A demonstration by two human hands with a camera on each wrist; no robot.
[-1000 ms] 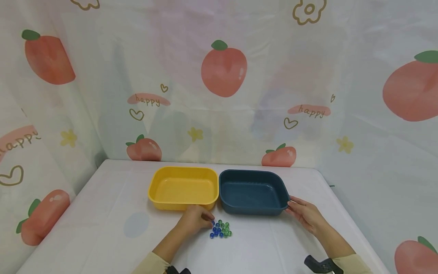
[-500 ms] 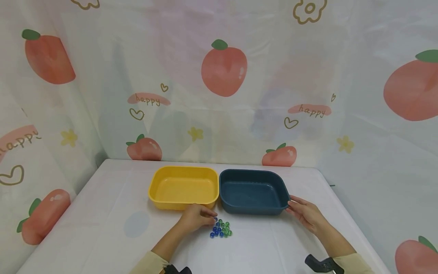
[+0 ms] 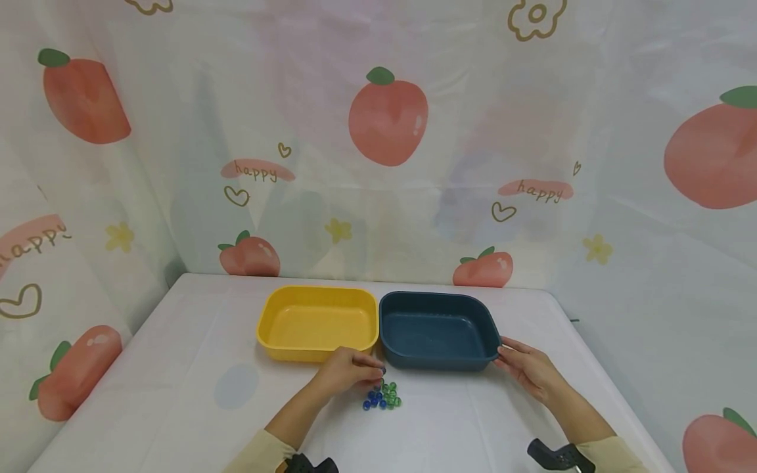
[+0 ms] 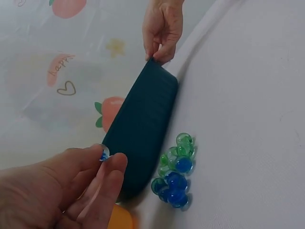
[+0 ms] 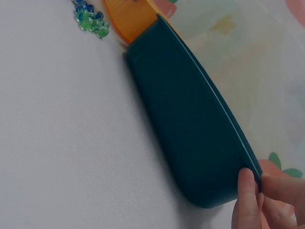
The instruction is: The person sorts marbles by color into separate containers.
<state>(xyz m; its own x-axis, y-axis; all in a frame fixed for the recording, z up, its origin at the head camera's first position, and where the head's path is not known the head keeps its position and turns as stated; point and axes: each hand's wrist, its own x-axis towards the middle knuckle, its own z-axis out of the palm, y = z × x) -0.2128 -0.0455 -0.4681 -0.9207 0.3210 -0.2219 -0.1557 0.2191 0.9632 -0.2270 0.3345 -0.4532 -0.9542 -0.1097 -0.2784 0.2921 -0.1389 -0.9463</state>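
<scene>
My left hand (image 3: 347, 372) pinches a clear-and-blue marble (image 4: 105, 152) between thumb and fingertips. It is raised in front of where the two bins meet. Below it on the white cloth lies a small cluster of blue marbles (image 3: 374, 398) and green marbles (image 3: 393, 394); the left wrist view shows them touching one another. At the right, my right hand (image 3: 531, 372) grips the rim at the near right corner of a dark blue bin (image 3: 440, 355), thumb and fingers on either side of the wall. No marbles show inside that bin in the head view.
A yellow bin (image 3: 319, 328) stands directly left of the dark blue one, their sides close together. Both sit toward the back of a white-covered table (image 3: 148, 394). Behind rises a peach-printed curtain (image 3: 378, 210).
My left hand has lifted a blue marble from the cluster and moved right and slightly away from me, toward the dark blue bin. My right hand stays at the bin's corner.
</scene>
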